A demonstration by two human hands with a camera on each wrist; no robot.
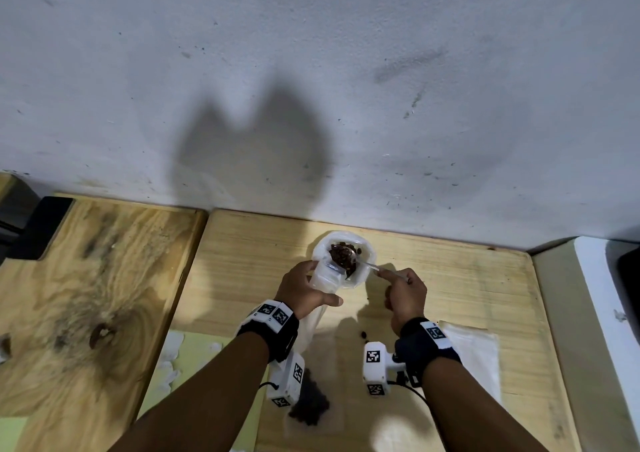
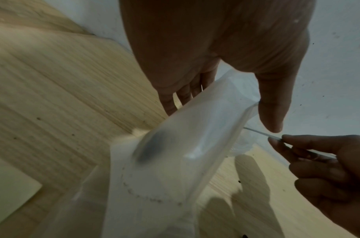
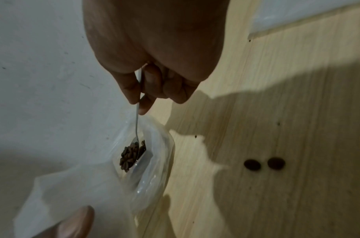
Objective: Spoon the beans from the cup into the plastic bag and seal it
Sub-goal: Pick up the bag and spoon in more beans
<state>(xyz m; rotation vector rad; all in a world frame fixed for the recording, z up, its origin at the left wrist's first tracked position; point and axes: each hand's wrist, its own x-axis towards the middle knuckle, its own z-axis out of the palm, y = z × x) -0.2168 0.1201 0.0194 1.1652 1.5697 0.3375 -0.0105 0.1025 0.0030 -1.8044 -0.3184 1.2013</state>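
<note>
My left hand grips the mouth of a frosted plastic bag, thumb on one side and fingers behind. The bag hangs down toward me with a dark heap of beans at its bottom. A clear cup stands just behind the bag mouth, near the wall. My right hand pinches the handle of a thin metal spoon. Its bowl carries a load of brown beans right at the bag's opening.
Two loose beans lie on the wooden table near my right wrist. A white sheet lies at the right and a pale yellow sheet at the lower left. The grey wall stands close behind the cup.
</note>
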